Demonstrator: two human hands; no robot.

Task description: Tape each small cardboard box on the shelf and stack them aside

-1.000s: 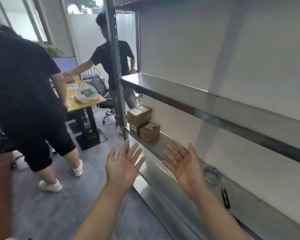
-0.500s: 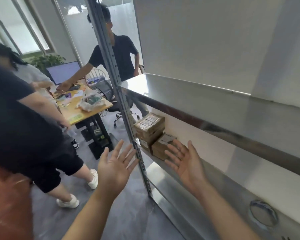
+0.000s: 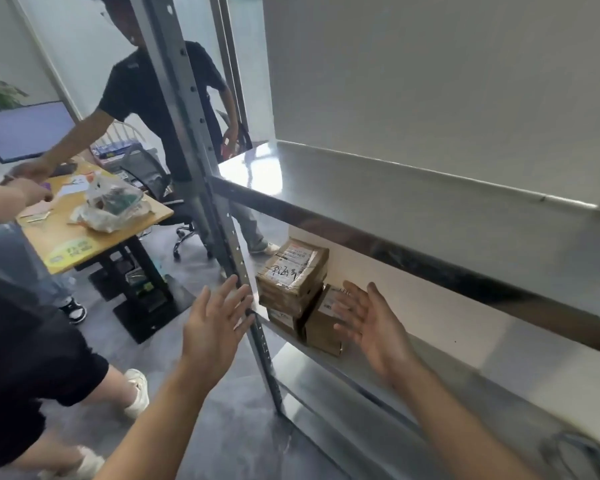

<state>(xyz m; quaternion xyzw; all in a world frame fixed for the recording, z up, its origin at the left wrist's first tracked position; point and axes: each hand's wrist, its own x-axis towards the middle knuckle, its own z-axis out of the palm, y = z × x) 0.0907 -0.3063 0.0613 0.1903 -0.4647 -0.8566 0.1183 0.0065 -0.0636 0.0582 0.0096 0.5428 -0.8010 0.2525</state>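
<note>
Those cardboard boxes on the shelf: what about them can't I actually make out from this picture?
Head view only:
- Bottom box: mostly covered by the top box stacked on it.
- Right-hand box: its label is partly hidden by the right hand in front.
- Printed labels: too small and blurred to read.
- Tape roll: blurred, cut off by the lower right edge.

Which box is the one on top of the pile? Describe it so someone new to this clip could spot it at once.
Find the metal shelving unit and follow its lower shelf to the end by the upright post. The top box sits highest in the cardboard cluster there, and alone bears dark handwriting across its taped lid.
</note>
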